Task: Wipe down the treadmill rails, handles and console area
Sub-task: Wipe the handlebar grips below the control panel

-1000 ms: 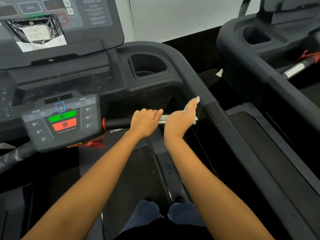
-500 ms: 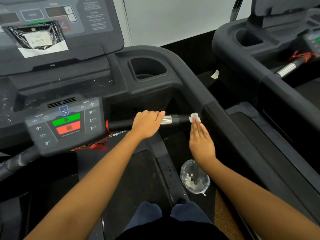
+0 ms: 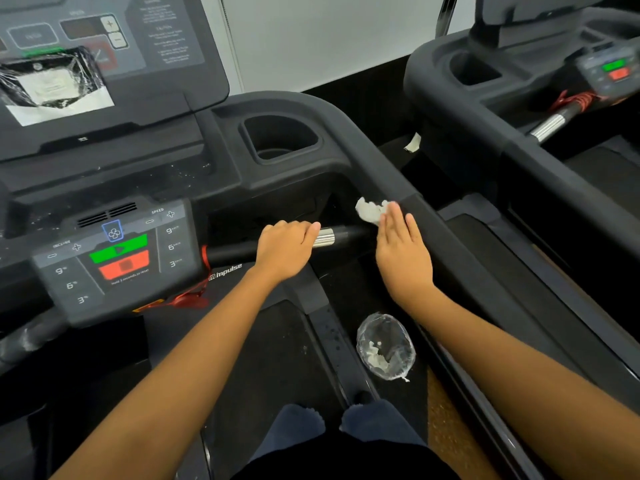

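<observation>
Now wiping the rail [image 3: 453,233].
Pressing wipe [image 3: 370,209] under right hand [image 3: 403,258], fingers [image 3: 394,220] straight and together; gripping handle [image 3: 341,234] in curled left hand [image 3: 285,249]; likely needs a sweep along rail next.

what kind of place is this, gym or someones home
Most likely a gym: a treadmill control panel with speed and incline keys, the handlebar gripped by the left hand, and a second matching treadmill close alongside.

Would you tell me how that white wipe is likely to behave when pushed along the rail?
The wipe looks crumpled and thin, so it is probably floppy and very light. Pressed against the rail only by the straight fingers of the right hand, it may bunch up or slip free.
</observation>
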Available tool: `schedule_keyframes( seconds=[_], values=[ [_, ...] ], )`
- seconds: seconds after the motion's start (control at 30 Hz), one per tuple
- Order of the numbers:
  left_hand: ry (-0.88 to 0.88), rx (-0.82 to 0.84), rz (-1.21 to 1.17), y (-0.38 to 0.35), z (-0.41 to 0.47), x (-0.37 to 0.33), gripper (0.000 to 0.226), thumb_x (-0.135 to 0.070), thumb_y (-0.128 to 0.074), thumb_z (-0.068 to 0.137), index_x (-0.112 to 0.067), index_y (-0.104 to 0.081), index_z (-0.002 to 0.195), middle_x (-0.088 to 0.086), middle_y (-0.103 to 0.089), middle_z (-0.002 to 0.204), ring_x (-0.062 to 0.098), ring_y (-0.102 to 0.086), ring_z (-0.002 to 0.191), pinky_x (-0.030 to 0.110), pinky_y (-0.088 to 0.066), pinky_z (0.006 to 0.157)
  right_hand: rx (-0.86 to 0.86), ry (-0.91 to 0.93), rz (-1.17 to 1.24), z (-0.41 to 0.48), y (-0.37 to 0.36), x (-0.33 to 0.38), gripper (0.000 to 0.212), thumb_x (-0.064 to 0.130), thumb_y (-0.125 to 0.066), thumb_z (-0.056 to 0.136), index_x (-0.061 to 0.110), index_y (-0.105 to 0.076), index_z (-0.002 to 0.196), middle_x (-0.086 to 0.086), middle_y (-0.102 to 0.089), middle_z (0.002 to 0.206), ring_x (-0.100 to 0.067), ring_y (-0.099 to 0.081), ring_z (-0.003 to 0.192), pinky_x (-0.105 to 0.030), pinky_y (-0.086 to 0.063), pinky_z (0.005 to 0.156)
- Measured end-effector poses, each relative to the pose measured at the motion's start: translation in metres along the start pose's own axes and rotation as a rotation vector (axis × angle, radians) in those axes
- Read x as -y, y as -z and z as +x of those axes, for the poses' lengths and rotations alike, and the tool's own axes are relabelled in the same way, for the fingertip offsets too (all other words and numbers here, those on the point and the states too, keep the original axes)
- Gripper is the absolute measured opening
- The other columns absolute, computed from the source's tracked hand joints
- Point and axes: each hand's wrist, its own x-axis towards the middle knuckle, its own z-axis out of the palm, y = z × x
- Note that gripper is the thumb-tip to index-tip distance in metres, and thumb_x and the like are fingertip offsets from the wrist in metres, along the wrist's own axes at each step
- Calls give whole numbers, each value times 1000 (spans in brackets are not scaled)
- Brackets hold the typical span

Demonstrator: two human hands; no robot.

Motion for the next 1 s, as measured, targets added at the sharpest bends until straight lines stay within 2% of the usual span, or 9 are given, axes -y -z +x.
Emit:
schedule_keyframes(
  seconds=[0.13, 0.27, 0.4, 0.5, 0.57, 0.63, 0.73, 0.83, 1.0],
  values=[
    [-23, 8, -18, 2, -1, 1, 49, -41, -20, 102, -21, -65, 103, 0, -67, 92, 20, -54, 82, 36, -37, 79, 188, 66, -15, -27, -18, 17, 63, 8, -41, 99, -12, -6, 147, -29, 0, 157, -36, 9, 148, -48, 10, 116],
    [-18, 23, -30, 5, -1, 0, 49, -41, -20, 102, -21, -65, 105, 0, -66, 93, 19, -54, 84, 36, -37, 80, 352, 1, 129, -42, -16, 34, 62, 2, -41, 98, -10, -7, 148, -27, -9, 158, -34, -1, 149, -41, -4, 120],
    [10, 38, -31, 5, 2, -2, 45, -38, -24, 103, -20, -65, 101, -1, -65, 89, 20, -56, 82, 33, -33, 74, 113, -139, 546, -1, 29, 36, 61, 1, -49, 94, 3, -23, 150, -18, -21, 158, -28, -20, 146, -34, -34, 110],
    [44, 75, -76, 8, 5, -1, 38, -33, -29, 102, -18, -64, 97, 0, -63, 83, 25, -60, 83, 35, -39, 73, -112, -196, 727, 36, 58, 28, 59, -5, -50, 91, 6, -33, 147, -14, -30, 155, -28, -35, 139, -34, -32, 110],
    [85, 70, -185, 9, 5, 2, 34, -30, -34, 101, -18, -64, 109, 3, -67, 98, 25, -62, 92, 39, -48, 81, -220, -198, 802, 47, 62, 26, 60, -11, -48, 88, 4, -37, 145, -15, -35, 152, -29, -35, 139, -34, -30, 112],
    [138, 47, -351, 13, 5, 3, 32, -27, -39, 100, -18, -63, 120, 3, -67, 112, 20, -61, 102, 38, -49, 90, -206, -101, 816, 50, 47, 31, 53, -14, -45, 84, -1, -47, 136, -18, -49, 139, -34, -43, 131, -37, -33, 110],
    [206, -45, -585, 23, 3, 4, 30, -21, -44, 99, -16, -64, 121, 1, -68, 111, 14, -60, 104, 27, -45, 92, 89, 35, 705, 41, 13, 61, 42, 0, -45, 82, 3, -55, 123, -15, -55, 122, -35, -47, 119, -48, -29, 109],
    [325, -141, -765, 34, 1, 13, 29, -18, -43, 99, -13, -66, 115, 1, -70, 103, 13, -61, 101, 24, -44, 89, 46, -34, 641, 30, 8, 106, 49, 25, -45, 81, 3, -52, 124, -15, -53, 124, -34, -43, 121, -49, -25, 111],
    [400, -221, -886, 53, 3, 36, 32, -24, -38, 100, -17, -68, 110, -2, -70, 99, 12, -61, 101, 30, -47, 92, 1, 420, 719, 11, 35, 184, 61, 32, -42, 94, 3, -32, 145, -17, -35, 148, -32, -24, 141, -46, -11, 120]
  ],
)
